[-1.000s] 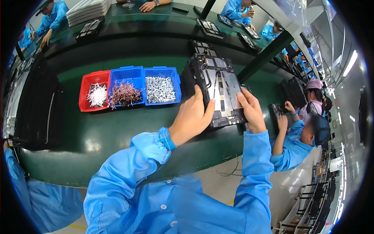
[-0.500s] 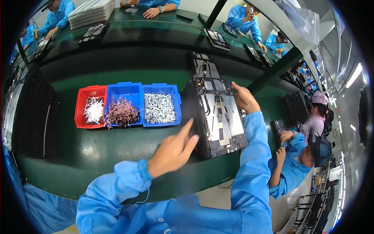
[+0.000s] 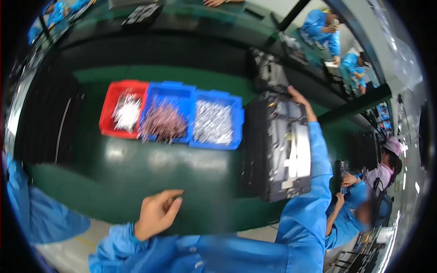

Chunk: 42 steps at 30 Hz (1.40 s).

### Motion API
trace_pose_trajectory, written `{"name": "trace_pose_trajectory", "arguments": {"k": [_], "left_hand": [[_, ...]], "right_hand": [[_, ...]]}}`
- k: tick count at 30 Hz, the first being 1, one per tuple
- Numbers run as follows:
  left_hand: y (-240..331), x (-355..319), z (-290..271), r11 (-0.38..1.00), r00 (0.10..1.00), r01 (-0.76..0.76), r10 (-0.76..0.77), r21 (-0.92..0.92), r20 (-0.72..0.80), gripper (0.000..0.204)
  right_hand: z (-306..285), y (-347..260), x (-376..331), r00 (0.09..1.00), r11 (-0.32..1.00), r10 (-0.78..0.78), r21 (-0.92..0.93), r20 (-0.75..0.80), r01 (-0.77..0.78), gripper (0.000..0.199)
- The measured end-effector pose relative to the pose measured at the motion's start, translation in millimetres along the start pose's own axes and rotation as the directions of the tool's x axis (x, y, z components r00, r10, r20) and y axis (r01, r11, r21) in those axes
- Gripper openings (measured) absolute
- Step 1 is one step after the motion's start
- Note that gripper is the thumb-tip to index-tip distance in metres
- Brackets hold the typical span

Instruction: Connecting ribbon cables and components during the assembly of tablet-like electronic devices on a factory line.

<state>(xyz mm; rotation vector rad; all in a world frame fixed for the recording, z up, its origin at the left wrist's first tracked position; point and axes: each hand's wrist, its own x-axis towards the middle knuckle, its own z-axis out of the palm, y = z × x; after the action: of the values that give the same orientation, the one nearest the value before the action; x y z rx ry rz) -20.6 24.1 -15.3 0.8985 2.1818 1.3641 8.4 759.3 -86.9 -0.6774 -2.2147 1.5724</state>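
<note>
Green matting covers the bench (image 3: 136, 173) in front of me. My right hand (image 3: 299, 101) reaches out to the far end of the dark panel (image 3: 284, 145), fingers resting on its top edge; whether they curl over it or only press, I cannot tell through the blur. The panel lies flat on the bench, long side running away from me, just right of the bins, with my blue right sleeve (image 3: 309, 182) lying along its right side. My left hand (image 3: 157, 213) hovers low near the bench's near edge, loosely half open, fingers curved, holding nothing. Beyond it stand three bins in a row, touching: a red bin (image 3: 124, 111) of pale parts, a middle bin (image 3: 169, 116) of brownish parts, and a right bin (image 3: 216, 120) of silvery parts.
</note>
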Motion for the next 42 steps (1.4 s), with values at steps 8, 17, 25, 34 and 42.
{"name": "trace_pose_trajectory", "arguments": {"k": [8, 17, 25, 34, 42], "left_hand": [[9, 48, -41, 0.902, 0.884, -0.239, 0.356, 0.36, -0.303, 0.024], [-4, 89, -53, 0.692, 0.735, -0.318, 0.612, 0.648, -0.293, 0.031], [-15, 102, -49, 0.577, 0.65, -0.418, 0.73, 0.701, -0.213, 0.019], [-11, 107, -51, 0.744, 0.66, -0.486, 0.656, 0.458, -0.366, 0.015], [-21, 91, -55, 0.836, 0.735, -0.51, 0.545, 0.203, -0.404, 0.02]], "right_hand": [[59, -190, -61, 0.929, 0.828, 0.329, 0.526, -0.17, -0.197, 0.037], [77, -285, -262, 0.985, 0.847, 0.07, 0.531, -0.159, 0.026, 0.028], [150, -239, -481, 0.736, 0.935, 0.05, 0.29, -0.675, 0.203, 0.045], [283, -206, -552, 0.875, 0.774, 0.482, 0.492, -0.05, -0.398, 0.048], [330, -184, -549, 0.805, 0.782, 0.508, 0.229, 0.306, -0.58, 0.03]]}}
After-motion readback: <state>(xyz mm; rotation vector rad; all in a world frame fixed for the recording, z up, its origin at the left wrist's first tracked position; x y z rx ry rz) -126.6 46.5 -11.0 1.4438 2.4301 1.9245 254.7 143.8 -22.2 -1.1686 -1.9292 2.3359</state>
